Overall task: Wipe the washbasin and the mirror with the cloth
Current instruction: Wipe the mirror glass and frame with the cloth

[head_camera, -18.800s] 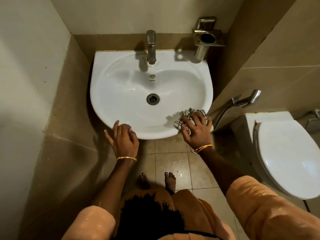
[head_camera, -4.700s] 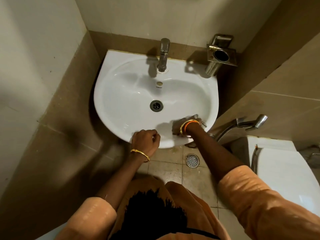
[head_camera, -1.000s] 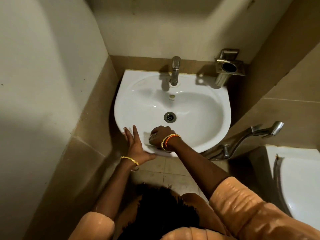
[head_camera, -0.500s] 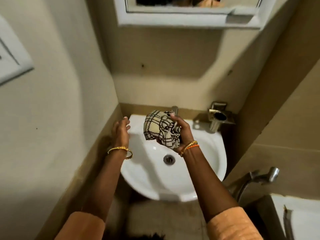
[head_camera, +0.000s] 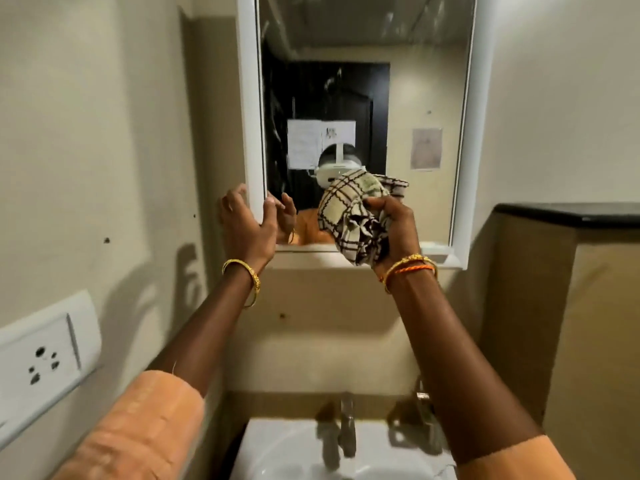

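Note:
A white-framed mirror [head_camera: 415,81] hangs on the wall above the white washbasin [head_camera: 284,452], of which only the back part shows at the bottom edge. My left hand [head_camera: 247,225] grips the lower left corner of the mirror's frame, fingers wrapped round its edge. My right hand [head_camera: 394,230] is raised in front of the mirror's lower middle and clutches a bunched cream cloth with dark checks [head_camera: 353,213]. Whether the cloth touches the glass I cannot tell.
A steel tap [head_camera: 348,427] stands at the back of the basin, with a metal holder [head_camera: 424,400] to its right, partly behind my right arm. A white socket plate [head_camera: 41,362] sits on the left wall. A dark ledge [head_camera: 568,214] tops the right wall.
My view has tilted up from the basin to the mirror. My right hand lifted the cloth out of the basin up to the mirror. My left hand left the basin rim and took the mirror frame.

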